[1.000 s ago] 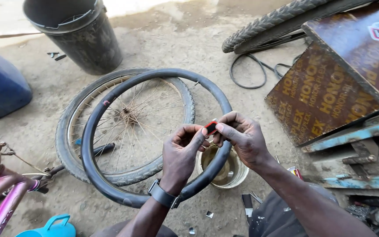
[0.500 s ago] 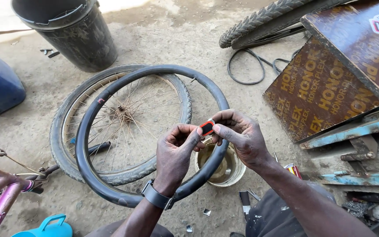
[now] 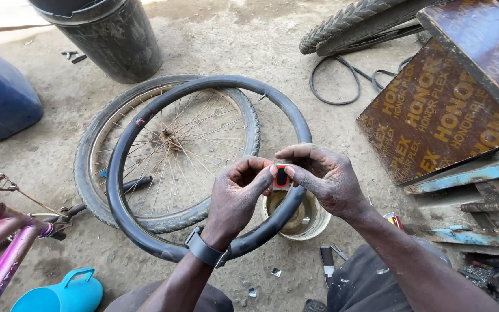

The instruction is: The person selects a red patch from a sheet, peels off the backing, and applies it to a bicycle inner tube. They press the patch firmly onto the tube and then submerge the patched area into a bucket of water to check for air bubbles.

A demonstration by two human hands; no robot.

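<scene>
Rubber, red-rimmed with a black centre, made up the small tyre patch [image 3: 281,177] pinched between the fingertips of both hands. The left hand [image 3: 239,196], a dark watch [image 3: 205,249] at its wrist, closed thumb and forefinger on the patch's left edge; the right hand [image 3: 327,178] gripped its right edge the same way. The patch looked light, thin and floppy, probably tacky on one face, so best held by its rim. Just beneath the hands the black inner tube [image 3: 163,144] curved, soft and limp, across a small metal bowl [image 3: 310,222]. Beyond the left hand lay a spoked bicycle wheel [image 3: 166,138] on the dirt ground. Farther off stood a black bucket [image 3: 114,34]; beyond the right hand, brown printed boards [image 3: 440,110].
</scene>
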